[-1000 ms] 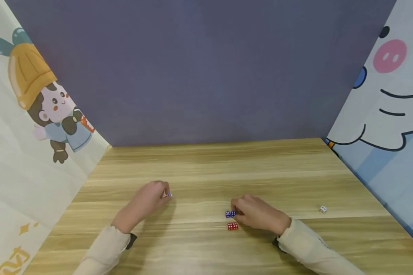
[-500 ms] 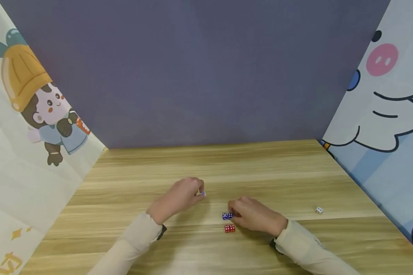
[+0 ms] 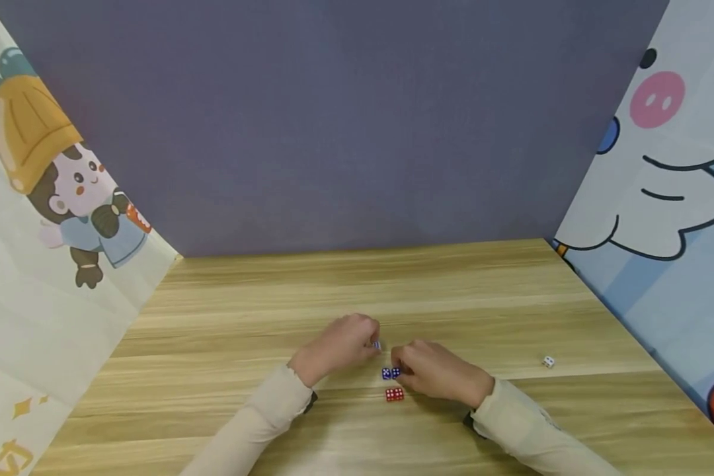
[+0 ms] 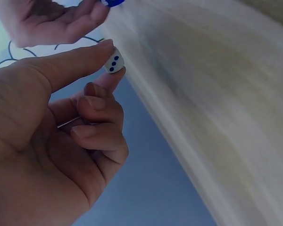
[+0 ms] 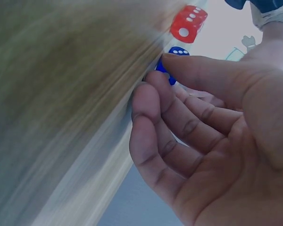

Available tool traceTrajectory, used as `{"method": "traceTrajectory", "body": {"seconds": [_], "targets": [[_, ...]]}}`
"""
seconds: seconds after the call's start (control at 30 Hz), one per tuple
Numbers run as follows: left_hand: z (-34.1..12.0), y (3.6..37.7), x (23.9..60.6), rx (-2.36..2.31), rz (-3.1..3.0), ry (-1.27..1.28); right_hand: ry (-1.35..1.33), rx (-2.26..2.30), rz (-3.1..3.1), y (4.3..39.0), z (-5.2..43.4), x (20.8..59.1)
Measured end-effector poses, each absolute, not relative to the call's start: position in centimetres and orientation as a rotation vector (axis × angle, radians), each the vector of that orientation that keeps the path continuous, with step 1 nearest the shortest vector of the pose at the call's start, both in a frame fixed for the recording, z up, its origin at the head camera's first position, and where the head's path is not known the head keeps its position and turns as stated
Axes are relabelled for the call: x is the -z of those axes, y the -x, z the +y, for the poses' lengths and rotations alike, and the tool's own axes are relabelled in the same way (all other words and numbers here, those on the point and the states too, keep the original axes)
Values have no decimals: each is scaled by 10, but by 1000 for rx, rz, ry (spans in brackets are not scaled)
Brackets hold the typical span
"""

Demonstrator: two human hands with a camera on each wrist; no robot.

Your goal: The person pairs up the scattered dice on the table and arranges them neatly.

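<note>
The small white plastic die with blue pips is pinched between the thumb and forefinger tips of the left hand, held just above the pale wooden tabletop and close beside the right hand. In the left wrist view its three-pip face shows plainly, and the other fingers curl into the palm, holding nothing. It looks like a light, hard, smooth cube (the sort that squirts out of a loose pinch), so two opposite flat faces are the sound place to hold it, which is how the fingertips seem to sit now.

The right hand rests low on the table, fingers bent, its fingertips against the pair of blue dice with white pips; whether it truly pinches them or only steadies them, I cannot tell. Just nearer the person lies a pair of red dice with white pips, touching each other. Well apart to the right sits a lone white die. Cartoon-printed cloth panels flank a purple back wall.
</note>
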State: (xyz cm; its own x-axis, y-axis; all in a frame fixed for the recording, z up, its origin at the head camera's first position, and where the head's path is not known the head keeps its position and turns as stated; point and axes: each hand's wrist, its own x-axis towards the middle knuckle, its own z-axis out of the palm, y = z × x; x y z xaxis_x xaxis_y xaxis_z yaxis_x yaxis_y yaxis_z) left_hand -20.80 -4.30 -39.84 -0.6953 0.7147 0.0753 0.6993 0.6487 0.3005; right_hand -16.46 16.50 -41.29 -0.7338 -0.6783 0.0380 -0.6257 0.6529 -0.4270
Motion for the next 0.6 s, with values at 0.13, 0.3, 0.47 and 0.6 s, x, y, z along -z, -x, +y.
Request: {"method": "traceTrajectory", "body": {"seconds": [0.13,0.3,0.47,0.6], "targets": [[-41,209,405,-440,2811,-1227,1095,638,2743,165,165,414],[-38,208,408,-445,2790,-1260,1104,655,2736,165,166,414],[-38,207,408,-428,2764,-1233,1096,663,2725,165,167,414],[-41,207,405,-425,2752,-1186,1088,655,2726,166,166,414]]}}
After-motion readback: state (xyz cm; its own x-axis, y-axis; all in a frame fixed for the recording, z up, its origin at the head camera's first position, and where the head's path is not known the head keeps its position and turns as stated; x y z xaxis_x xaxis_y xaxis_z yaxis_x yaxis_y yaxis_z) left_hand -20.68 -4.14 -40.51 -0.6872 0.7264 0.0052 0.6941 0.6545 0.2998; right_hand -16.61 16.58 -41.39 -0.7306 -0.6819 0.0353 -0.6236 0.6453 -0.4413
